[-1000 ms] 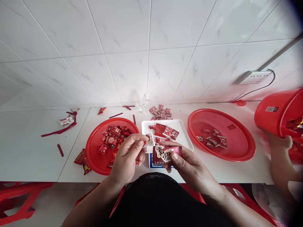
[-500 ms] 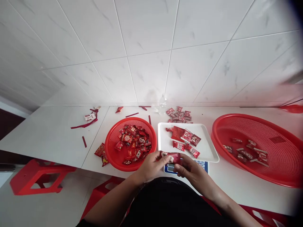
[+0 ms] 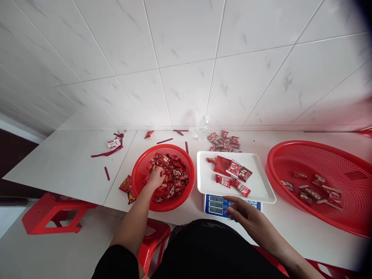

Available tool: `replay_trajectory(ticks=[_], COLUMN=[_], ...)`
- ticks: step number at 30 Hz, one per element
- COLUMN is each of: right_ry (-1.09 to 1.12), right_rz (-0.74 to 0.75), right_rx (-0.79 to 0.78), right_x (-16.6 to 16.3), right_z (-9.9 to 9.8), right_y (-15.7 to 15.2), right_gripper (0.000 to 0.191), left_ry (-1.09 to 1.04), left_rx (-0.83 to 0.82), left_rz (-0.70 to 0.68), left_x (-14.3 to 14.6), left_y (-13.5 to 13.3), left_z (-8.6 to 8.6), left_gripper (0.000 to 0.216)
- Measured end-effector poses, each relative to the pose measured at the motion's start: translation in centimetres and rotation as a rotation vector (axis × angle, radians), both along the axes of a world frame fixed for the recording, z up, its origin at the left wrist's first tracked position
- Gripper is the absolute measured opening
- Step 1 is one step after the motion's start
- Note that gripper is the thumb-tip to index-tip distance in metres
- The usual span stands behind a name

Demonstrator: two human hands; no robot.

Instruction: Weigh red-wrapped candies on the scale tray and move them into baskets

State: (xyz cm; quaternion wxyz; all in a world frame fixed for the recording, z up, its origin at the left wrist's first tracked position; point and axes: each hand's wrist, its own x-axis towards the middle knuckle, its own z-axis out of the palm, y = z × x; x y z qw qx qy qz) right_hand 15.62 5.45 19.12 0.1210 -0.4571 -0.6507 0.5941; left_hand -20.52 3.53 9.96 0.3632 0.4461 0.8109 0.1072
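Note:
My left hand (image 3: 157, 177) is down in the round red basket (image 3: 135, 190), its fingers curled in among small red snack packets (image 3: 177, 174). What it grips is hidden by the hand. My right hand (image 3: 248, 219) hovers over the front of a blue-and-white digital scale (image 3: 207, 205), thumb and fingers apart with nothing between them. On the scale sits a white tray (image 3: 261, 182). Several red snack packets (image 3: 223, 180) lie in the tray, along with a larger flat red one (image 3: 222, 165).
To the right stands a larger red basket (image 3: 273, 162) with several packets inside. Behind the tray are a loose pile of packets (image 3: 225, 143) and a clear bottle (image 3: 203, 126). Red strips (image 3: 107, 173) and scraps lie at the left. Red stools (image 3: 55, 213) stand below the table edge.
Both hands were on a dark red packet in front of the tray. My left hand has swung left into the basket, while my right hand stays by the scale, now without the packet.

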Motion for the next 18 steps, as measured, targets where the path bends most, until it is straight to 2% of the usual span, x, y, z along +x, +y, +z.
replay_trajectory(ticks=[4, 8, 10, 13, 18], right_ry=[-0.022, -0.030, -0.022, -0.029, -0.046], right_rz=[0.038, 0.042, 0.040, 0.047, 0.062], right_rx=[0.002, 0.000, -0.006, -0.021, -0.019], right_x=[-0.4, -0.6, -0.5, -0.2, -0.4], right_z=[-0.8, -1.2, -1.2, -1.3, -1.6], right_y=[0.2, 0.3, 0.4, 0.5, 0.6], right_gripper=[0.049, 0.050, 0.049, 0.049, 0.050], left_ry=[0.085, 0.056, 0.024, -0.038, -0.108], left_rx=[0.042, 0.111, 0.149, 0.204, 0.255], left_rz=[0.154, 0.279, 0.355, 0.445, 0.428], left_x=[-1.3, -1.9, -2.5, -3.6, -4.6], left_y=[1.0, 1.1, 0.9, 0.4, -1.2], left_z=[-2.8, -4.4, -4.7, -4.6, -4.0], left_gripper=[0.071, 0.052, 0.043, 0.043, 0.050])
